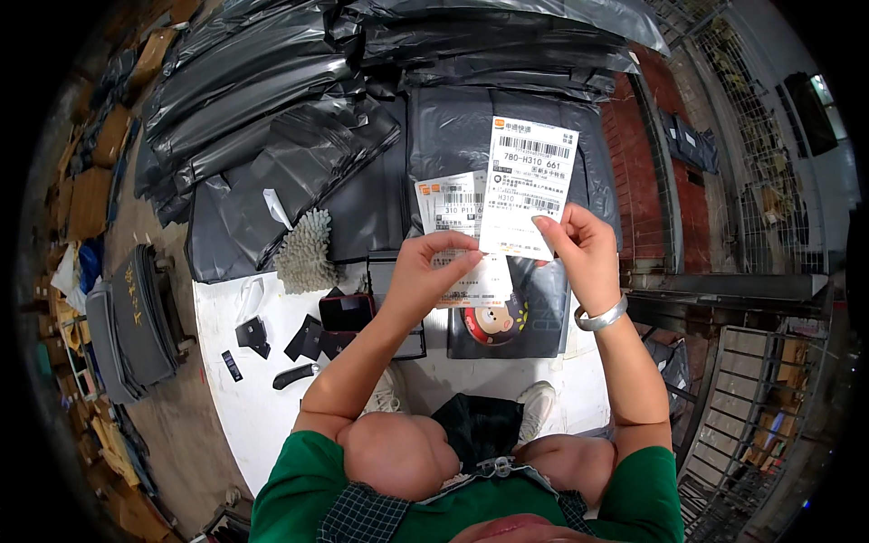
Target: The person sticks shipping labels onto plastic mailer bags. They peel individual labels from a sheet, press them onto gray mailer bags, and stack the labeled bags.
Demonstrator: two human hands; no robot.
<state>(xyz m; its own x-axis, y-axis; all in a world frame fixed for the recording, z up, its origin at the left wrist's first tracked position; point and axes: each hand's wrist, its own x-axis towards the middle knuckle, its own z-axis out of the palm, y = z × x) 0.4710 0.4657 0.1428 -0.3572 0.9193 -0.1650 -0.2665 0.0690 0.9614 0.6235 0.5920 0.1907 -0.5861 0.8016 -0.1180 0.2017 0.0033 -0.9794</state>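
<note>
"Showing what?"
"A white barcoded label (529, 172), orange-marked at one corner, raised over black plastic bags (434, 122); my right hand (582, 252) pinches its lower right edge."
"And the other?"
"My left hand (429, 271) grips fanned labels (454, 201) just beside it."

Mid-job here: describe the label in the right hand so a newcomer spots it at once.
Start from the heap of black plastic along the top of the view, then come down to the right hand, pinching a white barcoded label near its lower right corner. It appears alone, higher and farther right than the overlapping labels in the left hand.
</note>
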